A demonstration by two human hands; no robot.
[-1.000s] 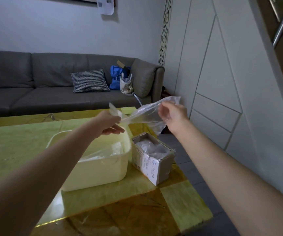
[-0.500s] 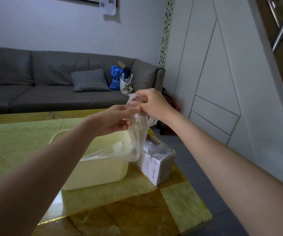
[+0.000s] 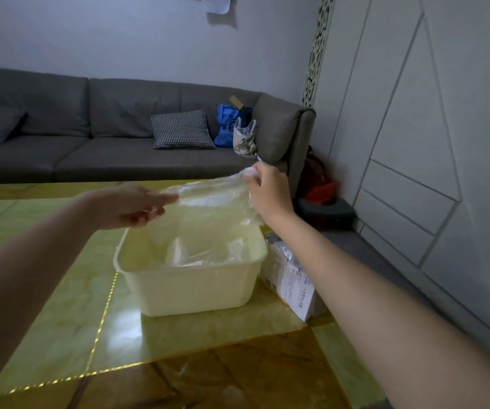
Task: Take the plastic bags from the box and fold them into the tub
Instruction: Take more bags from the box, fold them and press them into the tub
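Clear crinkly plastic bag hangs stretched above the cream rectangular plastic tub, pinched between my left hand and right hand; folding is underway, so next I'd bring both hands together and lower it in

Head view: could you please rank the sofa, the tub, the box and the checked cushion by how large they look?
1. Sofa
2. Tub
3. Box and checked cushion: similar; the arm hides part of the box, so unranked.
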